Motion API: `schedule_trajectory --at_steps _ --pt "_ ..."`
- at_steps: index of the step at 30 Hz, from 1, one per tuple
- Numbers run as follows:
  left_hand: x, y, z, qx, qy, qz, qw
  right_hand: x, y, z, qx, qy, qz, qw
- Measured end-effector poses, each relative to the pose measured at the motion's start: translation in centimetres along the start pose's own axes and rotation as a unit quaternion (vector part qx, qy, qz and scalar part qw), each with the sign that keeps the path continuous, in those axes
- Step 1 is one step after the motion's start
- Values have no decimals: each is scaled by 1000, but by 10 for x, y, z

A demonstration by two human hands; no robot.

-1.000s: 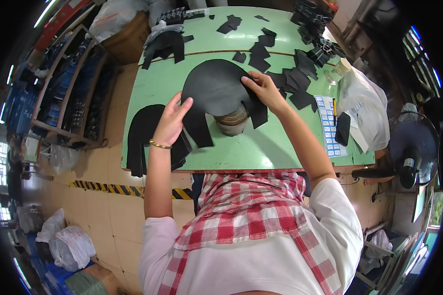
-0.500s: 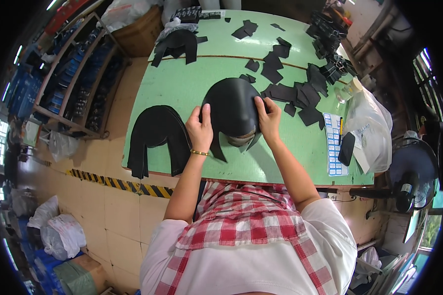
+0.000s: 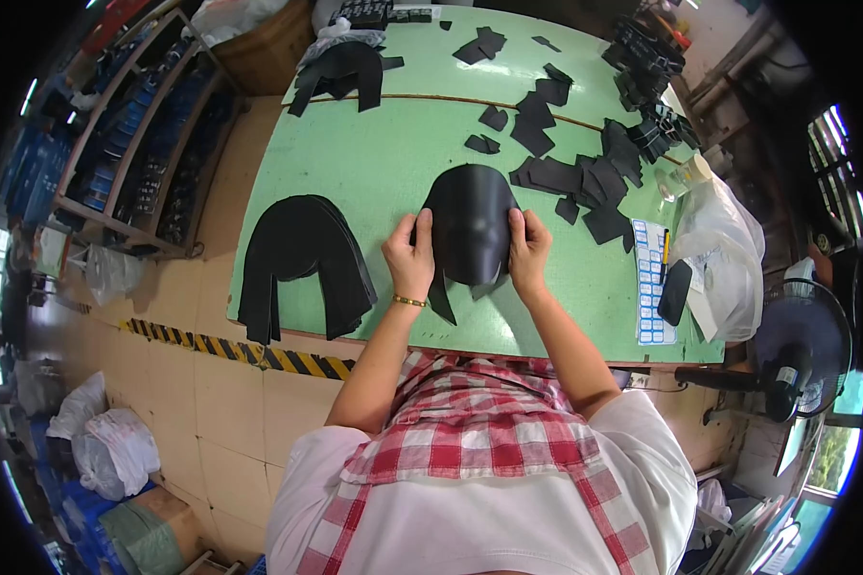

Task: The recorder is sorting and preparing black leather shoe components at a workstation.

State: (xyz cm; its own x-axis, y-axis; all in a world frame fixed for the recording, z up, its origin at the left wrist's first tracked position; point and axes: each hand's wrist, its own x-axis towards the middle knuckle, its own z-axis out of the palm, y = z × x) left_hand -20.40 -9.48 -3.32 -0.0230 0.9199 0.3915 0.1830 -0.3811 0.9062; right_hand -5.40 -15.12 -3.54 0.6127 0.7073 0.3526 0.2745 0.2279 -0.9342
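Between my hands a black U-shaped sheet piece, smooth and slightly shiny, is bent into a curve above the green table. My left hand grips its left edge with the thumb on top. On the opposite edge my right hand is closed in the same way. One pointed leg of the piece hangs below my left hand. To the left lies a stack of black U-shaped pieces, legs toward me. A smaller pile of such pieces rests at the far left of the table.
Loose black scraps spread over the right half of the green table. Near its right edge are a label sheet, a yellow pen, a dark object and a clear plastic bag. A fan stands beyond. Shelving is at left.
My hands have moved slightly nearer to me and closer together. The black piece is bent more sharply and tilted, its front edge now lower, covering the pale patch that showed beneath it.
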Motion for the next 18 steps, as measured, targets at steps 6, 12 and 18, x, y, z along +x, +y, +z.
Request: schedule_trajectory --at_steps 6,12,18 --pt "-6 0 -2 -4 -5 -3 1000 -8 5 -3 -16 -10 -2 1000" --pt "-14 3 -4 -25 -11 -25 999 -12 8 -5 -17 -22 2 1000" --pt "-21 -1 -7 -34 -26 -42 998 -18 12 -9 -17 -36 9 999"
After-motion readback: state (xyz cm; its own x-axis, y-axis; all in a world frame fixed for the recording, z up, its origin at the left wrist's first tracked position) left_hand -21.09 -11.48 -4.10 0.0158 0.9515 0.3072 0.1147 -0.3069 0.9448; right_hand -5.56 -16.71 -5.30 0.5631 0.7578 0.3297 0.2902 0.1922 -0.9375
